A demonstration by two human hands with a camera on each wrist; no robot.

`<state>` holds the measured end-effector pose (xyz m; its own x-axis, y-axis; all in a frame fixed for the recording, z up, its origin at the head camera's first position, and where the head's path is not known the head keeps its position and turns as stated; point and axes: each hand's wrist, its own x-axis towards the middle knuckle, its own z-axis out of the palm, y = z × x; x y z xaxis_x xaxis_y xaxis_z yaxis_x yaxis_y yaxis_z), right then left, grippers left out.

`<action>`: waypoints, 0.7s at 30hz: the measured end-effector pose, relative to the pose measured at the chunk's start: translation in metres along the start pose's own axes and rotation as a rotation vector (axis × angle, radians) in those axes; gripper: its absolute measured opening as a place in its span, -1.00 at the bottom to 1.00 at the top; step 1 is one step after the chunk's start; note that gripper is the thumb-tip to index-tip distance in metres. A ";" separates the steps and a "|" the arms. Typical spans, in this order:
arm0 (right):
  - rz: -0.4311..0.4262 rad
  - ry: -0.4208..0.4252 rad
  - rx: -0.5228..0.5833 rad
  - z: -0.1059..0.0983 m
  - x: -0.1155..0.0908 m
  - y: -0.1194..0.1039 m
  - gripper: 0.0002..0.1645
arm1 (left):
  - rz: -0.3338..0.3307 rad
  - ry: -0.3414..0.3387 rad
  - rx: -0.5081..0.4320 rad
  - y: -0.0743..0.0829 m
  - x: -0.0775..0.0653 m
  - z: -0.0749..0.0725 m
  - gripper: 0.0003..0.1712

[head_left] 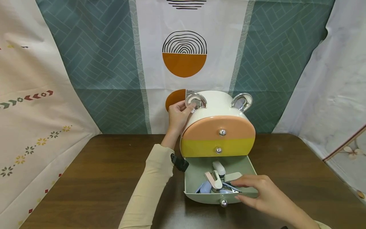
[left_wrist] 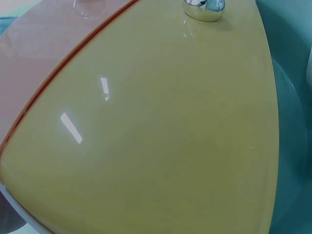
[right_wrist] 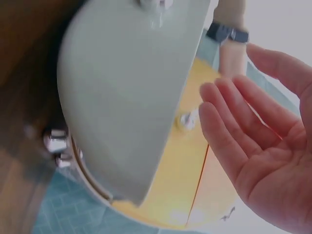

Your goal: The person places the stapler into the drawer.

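Observation:
A small rounded storage box (head_left: 217,103) with a white body and silver ears stands on the table. My left hand (head_left: 178,117) pinches its left silver ear (head_left: 202,99), thumb in front. The pale green bottom drawer (head_left: 200,197) is pulled out. Inside lie a pink-and-white hinged piece (head_left: 213,180), a white rounded piece (head_left: 219,168) and several blue and metal bits, their kinds unclear. My right hand (head_left: 264,194) hovers at the drawer's right front edge, fingers gently bent. Nothing shows between its fingers in the right wrist view.
Orange (head_left: 200,128) and yellow (head_left: 200,148) drawer fronts above are closed, each with a silver knob. Brown wooden table (head_left: 100,178) surrounds the box. Patterned cloth (head_left: 108,63) hangs behind, and pale cloths border both sides. A black strap device (head_left: 179,163) sits on my left wrist.

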<state>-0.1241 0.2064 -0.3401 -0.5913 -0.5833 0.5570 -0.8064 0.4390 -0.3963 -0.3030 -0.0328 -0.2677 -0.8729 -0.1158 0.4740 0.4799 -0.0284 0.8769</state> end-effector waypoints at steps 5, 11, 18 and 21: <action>-0.023 0.098 0.062 0.012 -0.012 -0.009 -0.70 | 0.002 0.003 -0.004 -0.001 0.000 0.000 -0.75; 0.039 0.025 0.044 0.026 -0.024 -0.008 -0.81 | 0.000 -0.004 0.002 -0.001 0.000 -0.002 -0.73; 0.176 -0.071 -0.017 0.038 -0.026 -0.005 -0.87 | 0.002 -0.006 0.001 -0.001 0.000 -0.001 -0.73; 0.248 -0.111 -0.039 0.042 -0.024 -0.005 -0.87 | -0.003 -0.004 -0.001 -0.001 -0.001 -0.001 -0.74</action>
<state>-0.1061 0.1894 -0.3822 -0.7705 -0.5246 0.3621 -0.6365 0.6030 -0.4809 -0.3030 -0.0335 -0.2692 -0.8746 -0.1115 0.4719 0.4776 -0.0296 0.8781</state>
